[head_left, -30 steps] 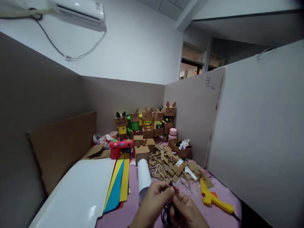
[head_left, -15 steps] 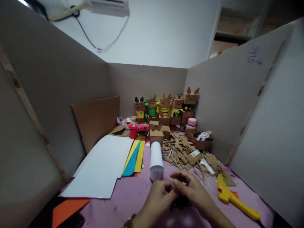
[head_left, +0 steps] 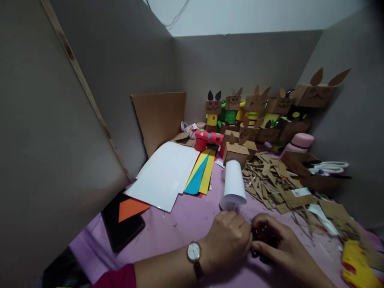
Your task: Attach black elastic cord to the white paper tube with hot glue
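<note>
My right hand (head_left: 286,250) is curled around a small black, lumpy bundle (head_left: 265,237) whose kind I cannot make out. Right beside it, my left hand (head_left: 226,236) is closed in a fist, its fingertips turned toward the black bundle and hidden; what they pinch does not show. A wristwatch (head_left: 193,252) is on the left wrist. Just beyond the hands lies a rolled white paper tube (head_left: 235,182), its near end open. At its far end sits a cardboard box head with ears (head_left: 236,155).
White sheets (head_left: 166,174) and coloured paper strips (head_left: 207,172) lie left of the tube. A dark phone-like slab (head_left: 123,230) holds orange paper (head_left: 132,209). Cardboard scraps (head_left: 270,180), a box with scissors (head_left: 315,176) and a yellow glue gun (head_left: 358,262) are rightward. Cardboard animal figures (head_left: 252,110) line the back.
The camera view has tilted down and turned left. My hands, earlier together over the black bundle near the table, now hold it to the right, with the left closed in a fist.
</note>
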`<state>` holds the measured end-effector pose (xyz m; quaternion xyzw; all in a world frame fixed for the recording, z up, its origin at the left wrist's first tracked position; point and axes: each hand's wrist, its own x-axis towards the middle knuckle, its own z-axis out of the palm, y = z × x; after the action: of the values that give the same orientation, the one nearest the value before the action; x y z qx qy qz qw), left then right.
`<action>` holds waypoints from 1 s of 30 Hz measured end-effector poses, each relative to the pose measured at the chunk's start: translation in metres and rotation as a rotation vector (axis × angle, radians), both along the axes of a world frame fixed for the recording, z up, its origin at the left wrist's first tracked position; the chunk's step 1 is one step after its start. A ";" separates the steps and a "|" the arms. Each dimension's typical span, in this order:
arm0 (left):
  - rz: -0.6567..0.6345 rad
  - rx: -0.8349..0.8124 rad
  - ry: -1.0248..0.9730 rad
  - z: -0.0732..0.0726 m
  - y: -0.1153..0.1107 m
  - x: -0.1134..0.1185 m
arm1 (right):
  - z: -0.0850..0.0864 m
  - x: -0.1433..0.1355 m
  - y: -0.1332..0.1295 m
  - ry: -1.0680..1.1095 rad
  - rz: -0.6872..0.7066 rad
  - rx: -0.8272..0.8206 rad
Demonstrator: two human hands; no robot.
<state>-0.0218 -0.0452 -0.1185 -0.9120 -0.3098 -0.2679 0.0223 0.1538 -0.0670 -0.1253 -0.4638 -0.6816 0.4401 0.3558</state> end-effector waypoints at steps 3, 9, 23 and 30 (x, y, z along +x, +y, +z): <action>-0.004 0.022 0.015 -0.002 0.001 -0.002 | -0.002 0.001 -0.002 -0.075 0.055 0.100; 0.001 0.013 -0.006 0.000 0.002 -0.005 | -0.001 0.002 0.000 -0.163 0.019 0.335; 0.021 -0.611 -0.302 0.008 0.006 -0.004 | -0.004 -0.001 0.002 0.093 -0.127 0.113; -0.025 -0.700 -0.231 0.010 0.005 -0.004 | 0.002 -0.005 0.002 -0.021 -0.105 0.115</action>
<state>-0.0254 -0.0400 -0.1089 -0.8319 -0.3719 -0.2474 -0.3293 0.1487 -0.0647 -0.1233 -0.4822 -0.6843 0.3759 0.3973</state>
